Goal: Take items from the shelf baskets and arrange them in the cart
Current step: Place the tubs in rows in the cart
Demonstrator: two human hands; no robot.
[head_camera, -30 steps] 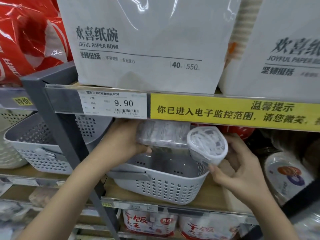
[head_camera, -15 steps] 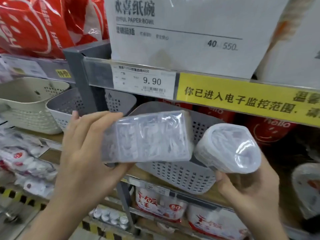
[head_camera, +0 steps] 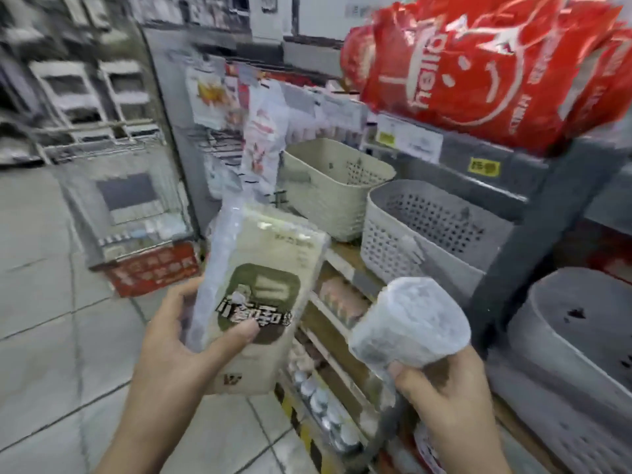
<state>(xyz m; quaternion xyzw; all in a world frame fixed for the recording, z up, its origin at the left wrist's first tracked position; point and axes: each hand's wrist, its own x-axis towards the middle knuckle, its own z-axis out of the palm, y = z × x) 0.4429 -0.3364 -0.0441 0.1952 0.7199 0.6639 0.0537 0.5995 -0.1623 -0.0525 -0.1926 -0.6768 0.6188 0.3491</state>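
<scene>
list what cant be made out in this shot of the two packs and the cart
Head view, all smeared by motion blur:
- Cart: contents unreadable, top crossed by a rail.
- Flat pack in left hand: small print illegible.
- Round pack in right hand: contents clouded by wrap.
- Grey basket: cut off at the right edge.

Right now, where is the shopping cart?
In the head view the shopping cart stands on the tiled floor at the left, beyond the flat packet held by the left hand.
</scene>
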